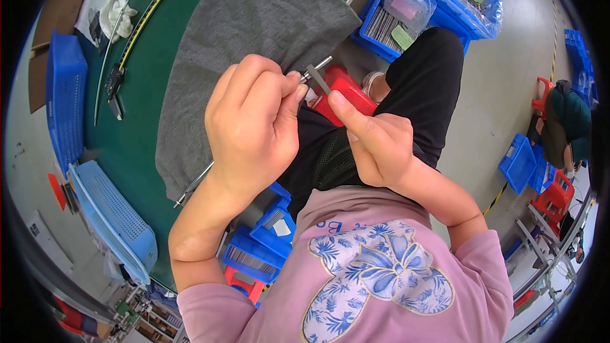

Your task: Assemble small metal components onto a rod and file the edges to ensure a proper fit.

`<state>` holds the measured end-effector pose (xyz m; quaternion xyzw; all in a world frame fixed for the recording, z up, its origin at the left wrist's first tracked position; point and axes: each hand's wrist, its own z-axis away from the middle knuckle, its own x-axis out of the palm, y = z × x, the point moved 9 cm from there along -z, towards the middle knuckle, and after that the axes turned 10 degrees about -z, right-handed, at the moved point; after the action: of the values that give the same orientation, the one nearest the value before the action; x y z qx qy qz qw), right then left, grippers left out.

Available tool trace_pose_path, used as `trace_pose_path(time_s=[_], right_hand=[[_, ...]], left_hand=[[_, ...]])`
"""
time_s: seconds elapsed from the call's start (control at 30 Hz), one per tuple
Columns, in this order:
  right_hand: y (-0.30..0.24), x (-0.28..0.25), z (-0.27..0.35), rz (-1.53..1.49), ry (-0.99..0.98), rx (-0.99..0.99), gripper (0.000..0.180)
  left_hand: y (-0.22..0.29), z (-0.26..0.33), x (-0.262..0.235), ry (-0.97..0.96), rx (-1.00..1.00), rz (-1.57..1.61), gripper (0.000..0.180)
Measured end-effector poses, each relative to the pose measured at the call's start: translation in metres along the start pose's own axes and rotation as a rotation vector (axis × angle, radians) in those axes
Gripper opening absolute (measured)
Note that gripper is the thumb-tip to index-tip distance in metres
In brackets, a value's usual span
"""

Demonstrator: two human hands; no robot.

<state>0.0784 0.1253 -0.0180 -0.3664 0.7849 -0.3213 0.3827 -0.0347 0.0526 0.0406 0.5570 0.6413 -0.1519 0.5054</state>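
A slim metal rod point(323, 63) is slanting through the left hand point(251, 127), above the person's lap and beside the table edge; its bright tip is sticking out past the fingertips, and what seems to be its other end is showing below the wrist. The left grip is pinching it between thumb and forefinger near the tip, probably so the end is staying steady and exposed. A flat grey strip point(319, 80) is crossing the rod there. The right hand point(381, 146) is meeting the strip's near end; that grip appears to be pinching it, though the underside is hidden, perhaps to control its angle.

Beneath, a grey cloth point(254, 19) is covering part of the green table point(124, 136), likely protecting finished surfaces. A caliper point(113, 82) is lying to the left, seemingly within reach for measuring, near white gloves point(113, 14). A blue bin point(375, 47) is holding similar rods beyond the knee, and a red stool point(346, 92) is standing between.
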Motion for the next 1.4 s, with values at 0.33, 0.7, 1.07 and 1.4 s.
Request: trace_pose_path(time_s=[0.33,0.7,1.07,1.4], right_hand=[[-0.007,0.007,-0.007,0.159,-0.058,0.081,0.056],[-0.012,0.002,-0.029,0.247,-0.070,0.099,0.059],[-0.017,-0.001,-0.037,0.237,-0.082,0.095,0.062],[-0.018,0.001,-0.031,0.283,-0.089,0.088,0.061]], left_hand=[[0.006,-0.001,0.000,0.027,0.073,-0.056,0.018],[0.004,-0.002,0.003,0.030,0.050,-0.037,0.019],[0.002,-0.001,0.002,0.029,0.012,-0.035,0.019],[0.002,-0.001,0.002,0.016,0.009,-0.019,0.020]])
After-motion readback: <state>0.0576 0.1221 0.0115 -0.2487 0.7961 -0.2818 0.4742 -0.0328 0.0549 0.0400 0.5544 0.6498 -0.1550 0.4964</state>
